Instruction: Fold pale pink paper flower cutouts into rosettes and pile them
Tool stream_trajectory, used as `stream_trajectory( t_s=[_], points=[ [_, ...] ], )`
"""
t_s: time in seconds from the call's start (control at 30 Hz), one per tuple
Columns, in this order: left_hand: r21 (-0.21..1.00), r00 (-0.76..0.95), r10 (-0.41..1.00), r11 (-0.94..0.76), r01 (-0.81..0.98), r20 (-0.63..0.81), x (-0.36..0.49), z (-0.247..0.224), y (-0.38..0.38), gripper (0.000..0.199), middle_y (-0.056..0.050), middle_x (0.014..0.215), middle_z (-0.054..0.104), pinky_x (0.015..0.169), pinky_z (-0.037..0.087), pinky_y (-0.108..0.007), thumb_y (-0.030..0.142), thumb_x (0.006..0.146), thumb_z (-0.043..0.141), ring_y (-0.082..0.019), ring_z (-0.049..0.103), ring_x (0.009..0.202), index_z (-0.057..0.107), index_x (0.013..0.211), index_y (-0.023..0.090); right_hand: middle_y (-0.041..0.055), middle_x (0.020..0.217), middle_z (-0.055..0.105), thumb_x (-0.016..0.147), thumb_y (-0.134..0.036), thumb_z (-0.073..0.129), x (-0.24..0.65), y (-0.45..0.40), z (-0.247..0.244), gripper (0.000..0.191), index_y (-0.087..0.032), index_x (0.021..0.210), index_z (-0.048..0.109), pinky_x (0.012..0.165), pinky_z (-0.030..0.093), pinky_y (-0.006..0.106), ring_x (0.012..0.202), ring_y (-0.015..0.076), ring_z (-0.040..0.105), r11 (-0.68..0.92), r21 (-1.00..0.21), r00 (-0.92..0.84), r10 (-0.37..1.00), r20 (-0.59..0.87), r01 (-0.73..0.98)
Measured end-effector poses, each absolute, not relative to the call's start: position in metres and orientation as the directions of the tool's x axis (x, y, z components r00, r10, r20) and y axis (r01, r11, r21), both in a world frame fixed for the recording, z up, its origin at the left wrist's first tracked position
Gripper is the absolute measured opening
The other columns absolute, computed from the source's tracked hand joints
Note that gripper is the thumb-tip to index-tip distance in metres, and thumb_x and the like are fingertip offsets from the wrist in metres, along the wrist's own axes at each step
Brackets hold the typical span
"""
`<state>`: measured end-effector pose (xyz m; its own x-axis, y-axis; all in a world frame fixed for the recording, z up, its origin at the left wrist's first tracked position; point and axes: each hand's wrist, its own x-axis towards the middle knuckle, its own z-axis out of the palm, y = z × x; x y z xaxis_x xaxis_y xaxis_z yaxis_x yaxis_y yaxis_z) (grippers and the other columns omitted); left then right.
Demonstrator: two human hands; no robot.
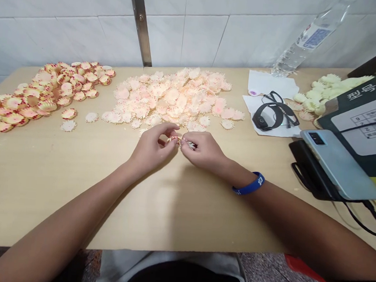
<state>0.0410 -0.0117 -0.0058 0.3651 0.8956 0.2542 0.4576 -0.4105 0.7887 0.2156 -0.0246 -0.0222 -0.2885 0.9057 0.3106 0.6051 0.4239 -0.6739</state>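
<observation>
My left hand (152,149) and my right hand (203,149) meet just in front of the middle pile, their fingertips nearly touching. Between the left thumb and fingers is a small petal disc with a red edge (174,139), mostly covered. A whitish petal disc (191,145) pokes out from the closed right fingers. Whether the two pieces are joined cannot be seen. Beyond the hands lies a heap of pale pink petal discs (172,96) with jagged edges. To the left spreads a heap of yellowish, red-edged petal discs (61,85).
Loose discs (68,125) lie between the heaps. At right are a clear bottle (301,45), white paper (273,83), a black wristband device (269,115), pale green petal pieces (324,92), a light blue phone (342,163) with a cable, and a dark printed box (371,113). A tiled wall (203,41) backs the table.
</observation>
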Motion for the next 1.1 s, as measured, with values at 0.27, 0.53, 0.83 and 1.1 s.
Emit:
stream_trajectory(
  t_s=[0.27, 0.53, 0.83, 1.1],
  points=[
    [0.772, 0.360, 0.905, -0.392, 0.500, 0.227, 0.043, -0.008, -0.012, 0.012, -0.003, 0.082, 0.069, 0.067, 0.052, -0.025, 0.022, 0.081, 0.058, -0.015, 0.063, 0.077, 0.069, 0.083, 0.017, -0.0001, 0.058, 0.048, 0.084, -0.021, 0.046, 0.214, -0.026, -0.026, 0.027, -0.019, 0.058, 0.040, 0.057, 0.027, 0.028, 0.057, 0.0120, 0.042, 0.445, -0.574, -0.258, 0.888, 0.380, 0.687],
    [0.924, 0.299, 0.953, -0.081, 0.373, -0.037, 0.046, 0.000, -0.015, 0.018, -0.005, 0.080, 0.070, 0.063, 0.048, -0.025, 0.031, 0.077, 0.064, -0.016, 0.064, 0.071, 0.067, 0.080, 0.013, 0.0008, 0.065, 0.054, 0.089, -0.023, 0.052, 0.214, -0.029, -0.027, 0.022, -0.019, 0.067, 0.052, 0.058, 0.031, 0.027, 0.060, 0.0135, 0.047, 0.460, -0.553, -0.198, 0.862, 0.467, 0.695],
    [0.901, 0.304, 0.953, -0.141, 0.411, 0.010, 0.046, -0.004, -0.014, 0.017, -0.003, 0.075, 0.068, 0.061, 0.047, -0.024, 0.031, 0.081, 0.060, -0.016, 0.064, 0.070, 0.064, 0.078, 0.015, 0.0026, 0.076, 0.062, 0.090, -0.018, 0.055, 0.214, -0.025, -0.033, 0.010, -0.018, 0.082, 0.060, 0.061, 0.040, 0.026, 0.068, 0.0148, 0.055, 0.577, -0.556, -0.202, 0.780, 0.592, 0.598],
    [0.888, 0.319, 0.947, -0.179, 0.424, 0.039, 0.046, -0.008, -0.015, 0.016, -0.003, 0.080, 0.069, 0.064, 0.046, -0.024, 0.029, 0.081, 0.058, -0.015, 0.062, 0.071, 0.065, 0.085, 0.015, 0.0003, 0.069, 0.061, 0.088, -0.013, 0.058, 0.215, -0.028, -0.029, 0.014, -0.019, 0.075, 0.059, 0.059, 0.041, 0.026, 0.063, 0.0140, 0.055, 0.588, -0.581, -0.145, 0.762, 0.631, 0.562]
  ],
)
